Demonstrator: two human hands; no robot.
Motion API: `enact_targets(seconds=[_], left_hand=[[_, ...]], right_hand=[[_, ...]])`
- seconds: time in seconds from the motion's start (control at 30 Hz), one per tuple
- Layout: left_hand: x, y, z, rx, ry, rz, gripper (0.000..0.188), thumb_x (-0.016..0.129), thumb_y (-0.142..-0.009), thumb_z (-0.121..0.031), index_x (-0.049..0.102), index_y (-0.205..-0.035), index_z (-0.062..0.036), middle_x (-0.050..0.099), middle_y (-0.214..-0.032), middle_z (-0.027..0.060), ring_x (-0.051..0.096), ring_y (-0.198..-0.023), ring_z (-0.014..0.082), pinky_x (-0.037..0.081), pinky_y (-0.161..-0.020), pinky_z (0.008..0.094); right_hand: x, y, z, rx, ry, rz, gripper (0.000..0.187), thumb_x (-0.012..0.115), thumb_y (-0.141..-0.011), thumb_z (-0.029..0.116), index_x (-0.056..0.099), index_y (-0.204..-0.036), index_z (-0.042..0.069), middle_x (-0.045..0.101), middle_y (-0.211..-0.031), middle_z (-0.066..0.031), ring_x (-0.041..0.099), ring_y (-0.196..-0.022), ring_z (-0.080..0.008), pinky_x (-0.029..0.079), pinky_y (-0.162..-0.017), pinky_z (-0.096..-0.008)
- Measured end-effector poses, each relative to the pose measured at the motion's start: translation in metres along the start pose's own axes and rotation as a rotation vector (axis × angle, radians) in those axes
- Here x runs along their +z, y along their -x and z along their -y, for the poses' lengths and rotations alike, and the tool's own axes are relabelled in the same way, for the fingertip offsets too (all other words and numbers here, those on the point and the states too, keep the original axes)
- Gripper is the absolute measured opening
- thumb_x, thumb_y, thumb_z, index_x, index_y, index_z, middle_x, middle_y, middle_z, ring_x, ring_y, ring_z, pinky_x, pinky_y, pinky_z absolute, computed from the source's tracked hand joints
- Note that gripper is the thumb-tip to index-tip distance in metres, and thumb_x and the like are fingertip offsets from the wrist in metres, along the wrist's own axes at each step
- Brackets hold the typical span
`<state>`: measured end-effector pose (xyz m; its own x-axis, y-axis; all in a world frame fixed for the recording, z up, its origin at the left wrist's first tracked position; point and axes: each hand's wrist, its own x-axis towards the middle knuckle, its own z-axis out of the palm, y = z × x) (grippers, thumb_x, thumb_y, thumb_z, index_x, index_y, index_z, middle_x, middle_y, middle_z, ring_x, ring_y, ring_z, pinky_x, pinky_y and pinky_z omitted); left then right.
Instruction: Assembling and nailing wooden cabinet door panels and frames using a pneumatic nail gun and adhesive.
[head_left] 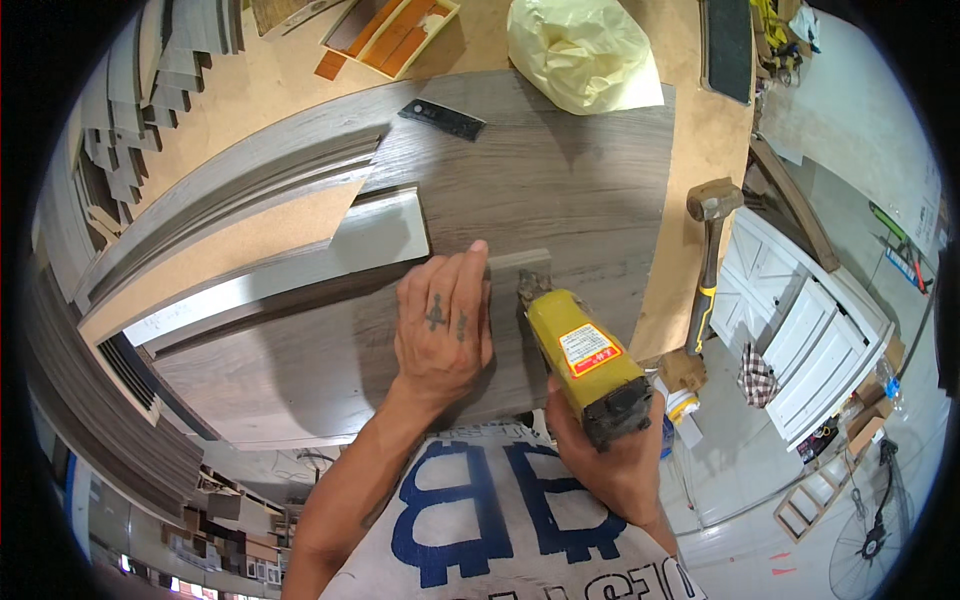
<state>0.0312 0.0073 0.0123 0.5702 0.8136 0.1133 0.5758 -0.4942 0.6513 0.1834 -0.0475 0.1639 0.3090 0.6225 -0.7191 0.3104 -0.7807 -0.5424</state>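
Note:
My left hand [443, 318] lies over the far edge of a grey-brown wood-grain board [310, 365], its fingers bent over that edge and its index finger reaching furthest out. In my right hand [622, 462] is a yellow, boxy power tool [572, 335] with a label, a black rear end and a dark nose. My fingers wrap its rear part, and some are hidden below it. The nose rests at or just over the right end of the board; contact cannot be made out. Beyond my left hand lies a pale strip [385, 235].
A hammer [709, 255] lies at the table's right edge. Farther back are a black flat plate [441, 119], a pale yellow plastic bag [585, 55], a small wooden box [395, 38] and a dark phone [727, 50]. Stacked panels [130, 450] stand at the left.

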Motion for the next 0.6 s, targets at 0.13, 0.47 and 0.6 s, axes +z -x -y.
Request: enact_targets(seconds=[0.13,0.47,0.6], left_hand=[[-0.001,-0.001,0.000,0.012,0.000,0.005,0.054,0.070,-0.083,0.003,0.055,-0.135,0.0047,0.062,-0.112,0.0158,0.059,-0.103,0.0320,0.047,-0.090,0.0433],[0.000,-0.001,-0.001,0.007,-0.014,-0.001,0.051,0.070,-0.084,0.003,0.055,-0.133,0.0065,0.063,-0.110,0.0154,0.060,-0.100,0.0319,0.048,-0.090,0.0427],[0.000,-0.002,-0.001,0.011,-0.012,-0.002,0.051,0.070,-0.084,0.003,0.055,-0.133,0.0068,0.063,-0.110,0.0158,0.060,-0.100,0.0323,0.048,-0.090,0.0427]], right_hand=[[0.000,0.003,-0.003,-0.106,0.074,-0.141,0.036,0.080,-0.076,0.004,0.062,-0.106,0.002,0.068,-0.085,-0.0147,0.071,-0.074,-0.0308,0.055,-0.068,-0.0352],[-0.005,0.000,-0.014,-0.182,0.196,-0.168,0.027,0.080,-0.077,0.005,0.067,-0.101,0.001,0.067,-0.086,-0.0152,0.070,-0.070,-0.0323,0.055,-0.064,-0.0373],[-0.004,0.003,-0.008,-0.101,0.174,-0.195,0.030,0.080,-0.077,0.007,0.065,-0.102,0.001,0.069,-0.087,-0.0157,0.072,-0.073,-0.0339,0.055,-0.065,-0.0385]])
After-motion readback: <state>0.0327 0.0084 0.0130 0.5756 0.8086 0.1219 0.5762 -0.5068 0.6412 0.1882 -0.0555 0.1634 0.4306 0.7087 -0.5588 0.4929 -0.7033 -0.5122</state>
